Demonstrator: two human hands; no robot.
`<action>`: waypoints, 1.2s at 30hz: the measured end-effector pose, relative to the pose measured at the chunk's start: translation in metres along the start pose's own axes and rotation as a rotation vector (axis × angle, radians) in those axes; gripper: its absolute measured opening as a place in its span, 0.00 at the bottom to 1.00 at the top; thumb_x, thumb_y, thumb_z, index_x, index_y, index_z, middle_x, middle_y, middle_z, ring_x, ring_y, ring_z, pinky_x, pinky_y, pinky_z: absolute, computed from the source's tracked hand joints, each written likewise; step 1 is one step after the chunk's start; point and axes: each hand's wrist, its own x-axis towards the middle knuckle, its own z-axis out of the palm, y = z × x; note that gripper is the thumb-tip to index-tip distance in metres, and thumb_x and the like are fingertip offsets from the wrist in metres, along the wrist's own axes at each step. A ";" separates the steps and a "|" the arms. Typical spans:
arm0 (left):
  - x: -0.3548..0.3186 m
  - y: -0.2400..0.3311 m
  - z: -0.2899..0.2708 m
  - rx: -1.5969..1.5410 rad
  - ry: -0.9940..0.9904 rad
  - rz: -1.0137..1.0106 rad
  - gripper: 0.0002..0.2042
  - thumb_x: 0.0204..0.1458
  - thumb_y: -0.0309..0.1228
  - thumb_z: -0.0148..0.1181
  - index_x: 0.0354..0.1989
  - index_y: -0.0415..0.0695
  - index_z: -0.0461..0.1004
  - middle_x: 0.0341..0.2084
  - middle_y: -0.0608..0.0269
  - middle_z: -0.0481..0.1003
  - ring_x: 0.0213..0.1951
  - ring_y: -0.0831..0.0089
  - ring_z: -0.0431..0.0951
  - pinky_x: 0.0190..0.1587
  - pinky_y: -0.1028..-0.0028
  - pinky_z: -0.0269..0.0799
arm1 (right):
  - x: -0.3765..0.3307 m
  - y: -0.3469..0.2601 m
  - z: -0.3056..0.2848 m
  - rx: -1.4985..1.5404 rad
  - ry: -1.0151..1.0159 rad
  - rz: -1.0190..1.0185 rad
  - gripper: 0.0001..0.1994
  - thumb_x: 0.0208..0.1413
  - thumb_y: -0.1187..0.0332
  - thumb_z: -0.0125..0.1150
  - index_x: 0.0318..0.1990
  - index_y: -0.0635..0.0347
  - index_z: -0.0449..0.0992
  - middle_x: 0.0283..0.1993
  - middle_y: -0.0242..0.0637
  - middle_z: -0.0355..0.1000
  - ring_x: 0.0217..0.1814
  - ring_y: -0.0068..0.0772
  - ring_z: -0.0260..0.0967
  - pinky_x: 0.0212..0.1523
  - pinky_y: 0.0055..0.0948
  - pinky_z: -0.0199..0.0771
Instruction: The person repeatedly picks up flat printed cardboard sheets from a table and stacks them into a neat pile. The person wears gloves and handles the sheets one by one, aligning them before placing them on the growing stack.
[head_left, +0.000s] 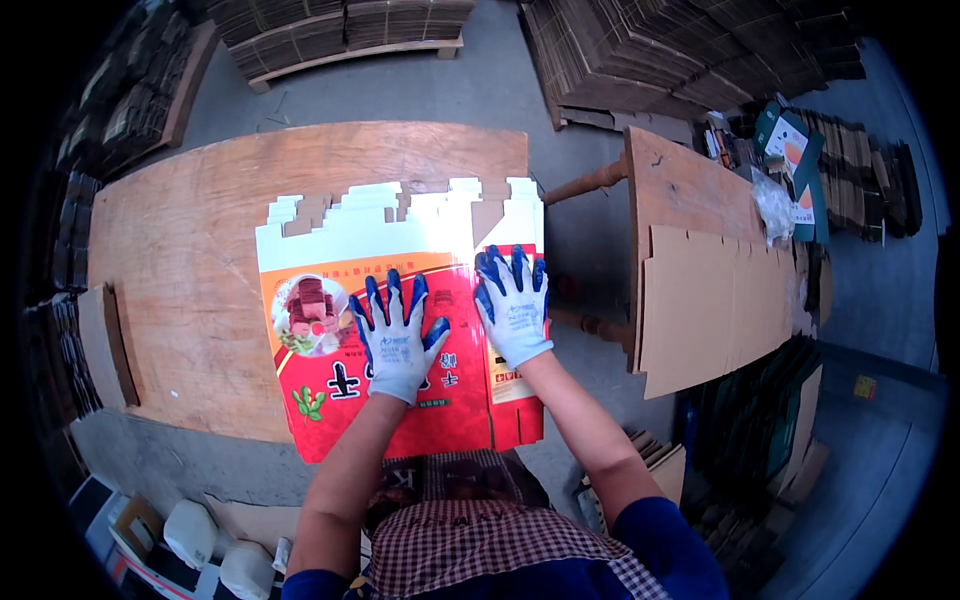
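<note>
A stack of flattened red, orange and white printed cartons lies at the near right of the wooden table. The white flaps at its far side are stepped and slightly out of line. My left hand, in a white glove with blue fingertips, rests flat on the top carton with fingers spread, beside the round food picture. Gloved the same way, my right hand lies palm down on the narrower right panel, its fingers stretched out. Neither hand is closed on anything.
Across a gap on the right stands a second wooden table with a brown cardboard sheet against it. Pallets of bundled cardboard stand beyond. White plastic jugs are on the lower left.
</note>
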 end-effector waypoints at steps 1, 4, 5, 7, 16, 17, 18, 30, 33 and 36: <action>0.000 0.000 0.001 0.005 0.000 0.000 0.36 0.54 0.58 0.55 0.69 0.55 0.62 0.75 0.52 0.40 0.74 0.42 0.34 0.71 0.37 0.24 | -0.001 -0.003 0.001 -0.029 0.004 0.003 0.28 0.61 0.56 0.53 0.69 0.45 0.63 0.75 0.32 0.53 0.78 0.50 0.43 0.73 0.63 0.36; -0.001 0.001 -0.003 0.003 -0.013 -0.002 0.36 0.54 0.57 0.56 0.69 0.55 0.61 0.75 0.53 0.41 0.74 0.43 0.35 0.71 0.37 0.25 | -0.003 -0.008 0.002 -0.058 0.013 0.030 0.29 0.60 0.56 0.54 0.70 0.45 0.63 0.75 0.32 0.52 0.78 0.50 0.43 0.72 0.64 0.36; -0.001 0.002 -0.005 -0.001 -0.021 -0.002 0.36 0.54 0.56 0.56 0.69 0.54 0.61 0.75 0.54 0.41 0.74 0.43 0.36 0.71 0.37 0.25 | -0.003 -0.007 0.004 -0.037 0.033 0.031 0.29 0.60 0.56 0.54 0.70 0.45 0.62 0.75 0.32 0.52 0.78 0.51 0.43 0.72 0.65 0.37; 0.001 0.001 -0.001 -0.012 0.052 0.030 0.35 0.54 0.54 0.58 0.69 0.53 0.62 0.75 0.55 0.43 0.74 0.44 0.37 0.70 0.37 0.25 | -0.003 -0.007 0.009 -0.029 0.054 0.042 0.29 0.60 0.57 0.54 0.69 0.45 0.62 0.75 0.32 0.53 0.77 0.51 0.44 0.71 0.66 0.37; 0.047 0.034 0.008 -0.112 0.097 0.405 0.27 0.59 0.42 0.52 0.66 0.48 0.64 0.64 0.55 0.64 0.73 0.60 0.51 0.74 0.47 0.30 | -0.019 -0.022 0.022 -0.065 0.106 0.177 0.31 0.57 0.58 0.54 0.70 0.51 0.61 0.74 0.38 0.54 0.76 0.48 0.47 0.73 0.62 0.36; 0.045 0.037 0.012 -0.139 0.155 0.412 0.25 0.60 0.41 0.51 0.66 0.49 0.64 0.64 0.55 0.65 0.72 0.61 0.51 0.75 0.49 0.31 | -0.029 -0.025 0.020 -0.048 0.164 0.210 0.31 0.56 0.59 0.54 0.69 0.52 0.63 0.73 0.39 0.56 0.76 0.47 0.48 0.73 0.61 0.37; 0.046 0.038 0.012 -0.130 0.138 0.410 0.25 0.61 0.41 0.50 0.66 0.49 0.64 0.64 0.56 0.65 0.72 0.61 0.51 0.75 0.49 0.31 | -0.038 -0.031 0.022 -0.040 0.178 0.223 0.30 0.56 0.60 0.55 0.67 0.54 0.65 0.72 0.40 0.58 0.75 0.48 0.50 0.73 0.62 0.39; 0.006 -0.029 -0.033 -0.216 0.477 -0.029 0.36 0.53 0.44 0.64 0.68 0.42 0.60 0.69 0.52 0.57 0.72 0.54 0.52 0.72 0.57 0.41 | -0.161 -0.039 -0.007 0.340 0.228 0.423 0.37 0.56 0.52 0.60 0.68 0.67 0.60 0.70 0.55 0.57 0.74 0.60 0.48 0.73 0.55 0.41; -0.028 -0.131 -0.014 0.022 0.474 -0.579 0.39 0.54 0.47 0.64 0.69 0.37 0.57 0.67 0.45 0.60 0.67 0.50 0.60 0.66 0.60 0.58 | -0.146 -0.002 0.004 0.438 0.148 0.596 0.42 0.60 0.46 0.54 0.72 0.67 0.49 0.72 0.57 0.53 0.75 0.57 0.47 0.74 0.52 0.40; -0.036 -0.143 0.002 -0.634 0.383 -0.803 0.47 0.54 0.57 0.61 0.73 0.38 0.48 0.71 0.46 0.54 0.70 0.54 0.57 0.68 0.63 0.56 | -0.129 0.023 0.010 0.601 0.023 0.662 0.43 0.61 0.43 0.51 0.72 0.65 0.48 0.73 0.57 0.52 0.74 0.56 0.50 0.73 0.47 0.46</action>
